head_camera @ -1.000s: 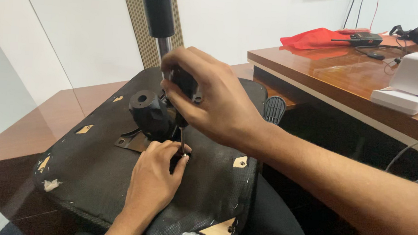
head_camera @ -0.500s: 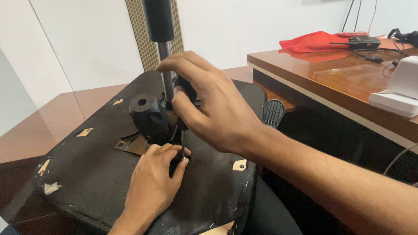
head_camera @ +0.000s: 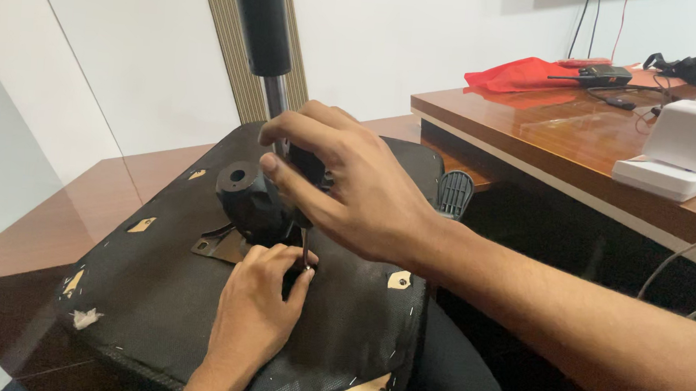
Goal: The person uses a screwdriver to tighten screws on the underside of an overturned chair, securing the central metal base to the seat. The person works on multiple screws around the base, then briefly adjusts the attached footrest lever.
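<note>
An upturned office chair seat (head_camera: 152, 312) lies in front of me, its black fabric underside torn in spots. A black metal mechanism (head_camera: 245, 201) is fixed at its middle, with a gas cylinder (head_camera: 263, 26) rising from it. My right hand (head_camera: 348, 187) grips the black handle of a screwdriver (head_camera: 305, 250), whose thin shaft points down at the seat beside the mechanism. My left hand (head_camera: 256, 312) rests on the seat, with fingertips pinching the shaft's lower end at the tip.
A brown wooden desk (head_camera: 549, 128) stands to the right, carrying a red cloth (head_camera: 520, 73), a black handset, cables and a white box (head_camera: 687, 137). A black lever paddle (head_camera: 453, 193) sticks out beside the seat. White wall and a ribbed strip lie behind.
My right hand has shifted its grip on the screwdriver handle, fingers turning around it. The left hand stays at the tip.
</note>
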